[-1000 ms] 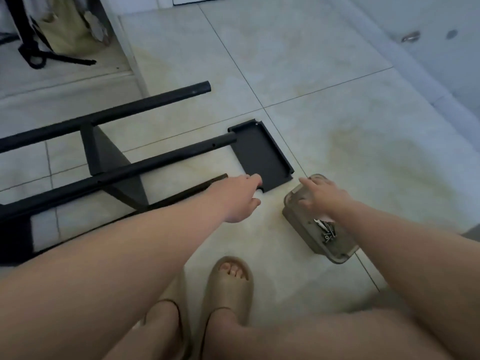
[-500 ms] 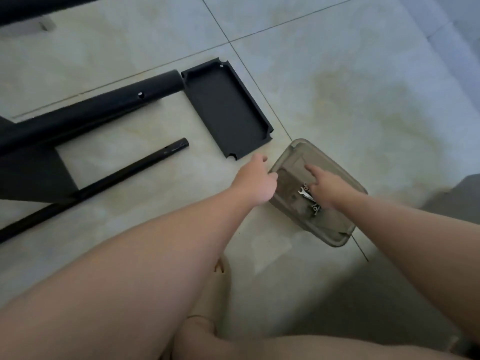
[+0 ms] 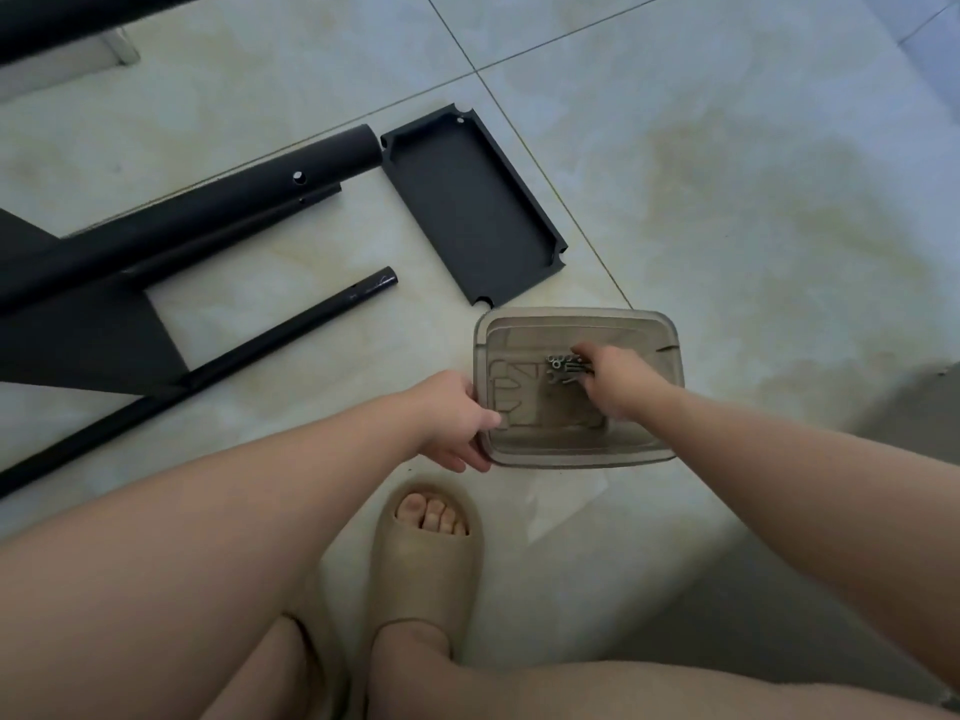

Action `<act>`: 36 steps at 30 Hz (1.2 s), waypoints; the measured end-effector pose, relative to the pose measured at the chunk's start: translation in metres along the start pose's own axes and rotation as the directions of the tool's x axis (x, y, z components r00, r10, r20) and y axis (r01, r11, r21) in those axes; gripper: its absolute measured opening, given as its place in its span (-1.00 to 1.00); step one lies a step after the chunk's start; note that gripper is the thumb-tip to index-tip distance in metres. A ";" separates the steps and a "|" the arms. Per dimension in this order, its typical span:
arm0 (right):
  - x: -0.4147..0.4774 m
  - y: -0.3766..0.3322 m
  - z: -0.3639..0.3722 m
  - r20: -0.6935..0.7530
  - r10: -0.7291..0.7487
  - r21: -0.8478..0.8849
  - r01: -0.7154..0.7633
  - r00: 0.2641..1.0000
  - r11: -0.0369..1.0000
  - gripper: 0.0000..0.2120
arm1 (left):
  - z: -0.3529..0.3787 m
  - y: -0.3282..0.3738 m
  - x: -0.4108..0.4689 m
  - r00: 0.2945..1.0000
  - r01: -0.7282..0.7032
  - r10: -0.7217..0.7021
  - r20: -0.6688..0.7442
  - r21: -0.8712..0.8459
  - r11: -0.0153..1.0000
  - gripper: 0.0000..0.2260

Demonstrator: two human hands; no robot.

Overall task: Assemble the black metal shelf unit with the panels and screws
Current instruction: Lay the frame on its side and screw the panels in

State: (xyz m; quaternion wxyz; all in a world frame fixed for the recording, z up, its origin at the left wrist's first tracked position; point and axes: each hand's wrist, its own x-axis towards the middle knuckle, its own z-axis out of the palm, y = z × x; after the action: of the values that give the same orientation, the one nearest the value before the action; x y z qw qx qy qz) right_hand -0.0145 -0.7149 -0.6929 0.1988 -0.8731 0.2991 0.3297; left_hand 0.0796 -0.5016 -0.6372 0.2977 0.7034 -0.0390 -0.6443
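Right hand (image 3: 615, 379): down inside the translucent plastic box (image 3: 571, 318), fingers (image 3: 586, 350) angled into the small heap of screws (image 3: 560, 364) on its bottom. Fingertips touch the heap. I cannot tell whether they have pinched a screw. The wrist is bent downward and the forearm comes in from the lower right.

Left hand (image 3: 457, 418): grasping the box at its near-left corner, with the thumb hooked over the rim and the other fingers curled round the outside wall. The forearm comes in from the lower left.

Surface: no bench here, since the box stands on a pale, glossy tiled floor (image 3: 727, 148) crossed by thin grout lines.

Beyond the box's far-left corner, just beside the rim, a black panel (image 3: 467, 210) lies flat with its raised edge up and notched corners showing. At the panel's far-left corner is the end of a thick black tube (image 3: 208, 220) with a screw hole in its side. Nearer to me, a thin black tube (image 3: 291, 330) lies diagonally on the tiles, well apart from both hands. A dark flat plate (image 3: 78, 335) of the frame sits at the left edge.

Toward me from the box is my foot in a beige slipper (image 3: 426, 558).
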 end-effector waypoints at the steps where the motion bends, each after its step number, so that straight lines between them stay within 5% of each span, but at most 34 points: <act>1: 0.002 -0.003 0.003 -0.014 -0.032 -0.012 0.031 0.999 0.999 -0.53 | -0.002 -0.004 -0.001 1.000 0.010 -0.009 0.013 -0.028 1.000 -0.88; 10: 0.013 -0.008 0.009 -0.094 -0.231 -0.366 0.182 0.968 0.913 -0.72 | 0.003 -0.010 0.003 0.999 0.025 -0.017 0.051 -0.157 0.987 -0.84; 30: 0.043 -0.005 0.013 -0.087 -0.199 -0.330 0.160 0.976 0.930 -0.64 | 0.002 -0.012 0.004 0.999 0.021 -0.014 0.044 -0.161 0.987 -0.80; 36: 0.035 -0.004 0.005 -0.153 -0.174 -0.157 0.150 0.973 0.976 -0.84 | 0.011 -0.012 0.005 0.998 -0.049 0.040 -0.053 -0.173 0.984 -0.91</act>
State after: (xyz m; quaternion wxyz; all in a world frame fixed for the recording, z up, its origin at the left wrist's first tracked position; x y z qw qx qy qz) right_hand 0.0074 -0.7229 -0.7198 0.1360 -0.9310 0.2176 0.2595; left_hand 0.0658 -0.4975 -0.6470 0.3732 0.6895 0.0093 -0.6207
